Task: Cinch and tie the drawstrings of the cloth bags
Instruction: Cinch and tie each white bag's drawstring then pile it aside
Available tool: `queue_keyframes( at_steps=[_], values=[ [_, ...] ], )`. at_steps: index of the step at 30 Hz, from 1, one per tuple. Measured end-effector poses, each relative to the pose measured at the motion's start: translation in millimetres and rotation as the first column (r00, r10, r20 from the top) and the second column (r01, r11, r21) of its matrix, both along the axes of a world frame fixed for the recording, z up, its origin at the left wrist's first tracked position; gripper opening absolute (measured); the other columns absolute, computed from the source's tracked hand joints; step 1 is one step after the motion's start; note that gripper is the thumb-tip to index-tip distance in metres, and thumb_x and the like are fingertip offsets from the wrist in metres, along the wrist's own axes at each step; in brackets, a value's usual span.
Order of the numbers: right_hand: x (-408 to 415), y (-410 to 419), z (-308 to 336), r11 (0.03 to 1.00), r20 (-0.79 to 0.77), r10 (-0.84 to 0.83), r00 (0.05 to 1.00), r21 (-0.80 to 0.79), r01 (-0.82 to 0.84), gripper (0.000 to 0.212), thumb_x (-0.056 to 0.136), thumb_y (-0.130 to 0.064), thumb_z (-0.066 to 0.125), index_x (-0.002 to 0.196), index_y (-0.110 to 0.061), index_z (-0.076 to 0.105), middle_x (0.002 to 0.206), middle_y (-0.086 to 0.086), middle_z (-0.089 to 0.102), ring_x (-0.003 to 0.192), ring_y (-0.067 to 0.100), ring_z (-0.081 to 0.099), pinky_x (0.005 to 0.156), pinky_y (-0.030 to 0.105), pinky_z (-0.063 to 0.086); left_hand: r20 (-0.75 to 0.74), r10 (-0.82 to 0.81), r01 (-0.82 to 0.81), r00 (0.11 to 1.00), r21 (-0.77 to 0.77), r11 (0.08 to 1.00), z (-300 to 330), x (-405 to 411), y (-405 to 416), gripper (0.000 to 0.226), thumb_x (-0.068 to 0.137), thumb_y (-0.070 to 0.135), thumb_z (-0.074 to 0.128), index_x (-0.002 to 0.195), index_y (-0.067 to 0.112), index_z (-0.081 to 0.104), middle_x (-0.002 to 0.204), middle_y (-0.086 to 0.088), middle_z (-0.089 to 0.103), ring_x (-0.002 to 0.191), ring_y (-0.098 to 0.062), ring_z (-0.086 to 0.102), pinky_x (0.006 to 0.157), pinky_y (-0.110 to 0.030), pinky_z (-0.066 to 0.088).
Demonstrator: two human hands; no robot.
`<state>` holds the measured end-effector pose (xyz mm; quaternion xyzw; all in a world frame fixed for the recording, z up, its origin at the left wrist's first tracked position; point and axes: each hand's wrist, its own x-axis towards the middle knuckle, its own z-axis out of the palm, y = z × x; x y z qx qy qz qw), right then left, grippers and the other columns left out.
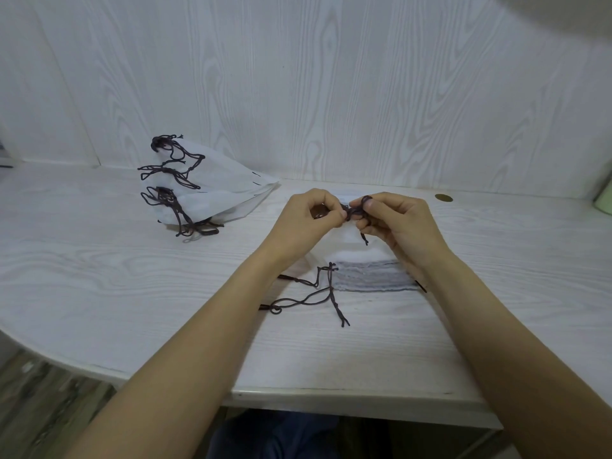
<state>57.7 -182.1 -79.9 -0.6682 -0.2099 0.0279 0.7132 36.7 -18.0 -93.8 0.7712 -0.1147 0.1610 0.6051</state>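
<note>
Your left hand (309, 215) and right hand (385, 217) met above the tabletop (99, 260), both pinching the dark drawstring (352, 211) of a white cloth bag (344, 243) to knot it shut, finished bags (212, 190) piled aside.

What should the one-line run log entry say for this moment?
step: tying | left hand: pinches drawstring | right hand: pinches drawstring | bag: on stack | tied bags: far left

Soft even indoor light, faint shadows, wide-angle bowing at edges, blurry grey smear top-right.
</note>
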Motion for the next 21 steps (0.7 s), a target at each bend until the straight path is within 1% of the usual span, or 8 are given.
queue_keyframes(
  at_steps=[2, 4, 9, 14, 16, 18, 21],
  values=[
    [0.1, -1.5, 0.8, 1.0, -0.003, 0.027, 1.0, -0.007, -0.027, 0.017, 0.09, -0.003, 0.055, 0.085, -0.006, 0.071, 0.078, 0.007, 0.071, 0.064, 0.01, 0.062, 0.068, 0.018, 0.054, 0.016, 0.01, -0.01, 1.0, -0.004, 1.0, -0.6, 0.0, 0.4, 0.015, 0.082, 0.007, 0.064, 0.07, 0.015, 0.061, 0.081, 0.001, 0.061, 0.08, -0.021, 0.059, 0.091, -0.048, 0.048],
    [0.4, -2.5, 1.7, 0.999, -0.005, 0.049, 0.999, -0.004, -0.049, 0.018, 0.089, -0.002, 0.056, 0.083, -0.007, 0.072, 0.078, 0.007, 0.071, 0.064, 0.01, 0.062, 0.069, 0.019, 0.054, 0.021, 0.028, -0.028, 0.999, -0.014, 1.0, -0.6, 0.2, 0.1, 0.018, 0.083, 0.003, 0.065, 0.07, 0.015, 0.061, 0.079, 0.001, 0.061, 0.079, -0.021, 0.058, 0.089, -0.048, 0.048],
    [1.4, -3.1, 2.1, 0.999, 0.011, 0.041, 0.999, -0.033, -0.041, 0.014, 0.085, 0.001, 0.06, 0.081, -0.007, 0.07, 0.071, 0.004, 0.07, 0.063, 0.011, 0.064, 0.068, 0.019, 0.055, 0.009, 0.043, -0.043, 0.999, -0.024, 0.999, 0.4, -0.6, -1.0, 0.018, 0.084, 0.006, 0.066, 0.07, 0.015, 0.062, 0.076, -0.002, 0.062, 0.077, -0.019, 0.058, 0.086, -0.045, 0.049],
    [-0.5, -4.3, 4.1, 0.985, 0.159, -0.04, 0.987, -0.158, 0.065, 0.011, 0.078, 0.005, 0.068, 0.078, -0.006, 0.071, 0.071, 0.004, 0.072, 0.067, 0.014, 0.068, 0.071, 0.024, 0.056, -0.014, 0.027, -0.028, 1.0, -0.089, 0.996, 1.8, -2.3, -1.1, 0.013, 0.083, 0.007, 0.068, 0.072, 0.014, 0.065, 0.077, -0.003, 0.066, 0.078, -0.016, 0.061, 0.088, -0.039, 0.051],
    [-1.8, -3.2, 4.0, 0.973, 0.218, -0.081, 0.973, -0.195, 0.125, 0.011, 0.075, 0.005, 0.069, 0.076, -0.006, 0.072, 0.069, 0.003, 0.072, 0.068, 0.015, 0.069, 0.073, 0.03, 0.057, -0.03, 0.007, -0.011, 1.0, -0.117, 0.993, 2.6, -2.4, -1.5, 0.013, 0.085, 0.005, 0.065, 0.074, 0.012, 0.066, 0.078, -0.005, 0.067, 0.077, -0.013, 0.062, 0.087, -0.033, 0.053],
    [-2.3, -2.2, 3.1, 0.956, 0.269, -0.125, 0.955, -0.226, 0.189, 0.011, 0.073, 0.003, 0.072, 0.075, -0.008, 0.072, 0.07, 0.004, 0.072, 0.071, 0.019, 0.07, 0.073, 0.04, 0.055, -0.044, -0.024, 0.016, 0.999, -0.157, 0.988, 3.4, -2.7, -2.4, 0.017, 0.088, 0.0, 0.058, 0.076, 0.009, 0.066, 0.077, -0.003, 0.067, 0.074, -0.008, 0.063, 0.083, -0.024, 0.055],
    [-3.0, -1.8, 2.9, 0.937, 0.31, -0.161, 0.937, -0.25, 0.244, 0.011, 0.072, 0.0, 0.073, 0.073, -0.011, 0.073, 0.072, 0.005, 0.072, 0.074, 0.022, 0.069, 0.07, 0.045, 0.054, -0.037, -0.05, 0.043, 0.998, -0.163, 0.986, 3.5, -3.0, -2.9, 0.02, 0.089, -0.005, 0.052, 0.081, 0.005, 0.066, 0.076, -0.002, 0.067, 0.072, -0.006, 0.063, 0.08, -0.019, 0.054]
  ],
)
